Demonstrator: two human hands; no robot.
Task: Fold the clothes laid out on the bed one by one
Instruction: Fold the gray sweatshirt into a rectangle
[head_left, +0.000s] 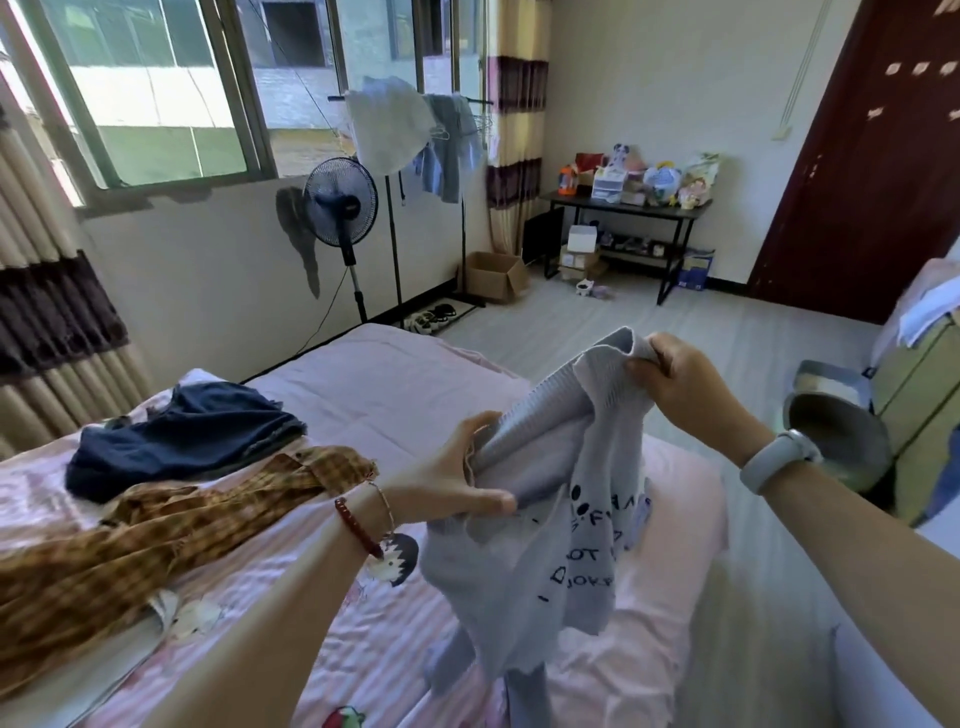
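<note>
grey knit sweater (545, 519) held up in the air over the near right part of the bed (395, 379), clear of the sheet at its top, lower end trailing down toward it. long axis runs roughly top to bottom; ribbed edge stretched on a slant between the two hands, higher on the right. dark lettering on the front faces the camera.
left hand (457, 478) grips the ribbed edge, thumb over the fabric. right hand (680, 379) pinches a bunched corner, fingers curled round it.
on the bed's left side: plaid shirt (130, 545) spread loose, navy garment (182, 436) heaped just behind it, touching.
cardboard box (496, 275) on the floor by the far wall, flaps open, contents not visible.
</note>
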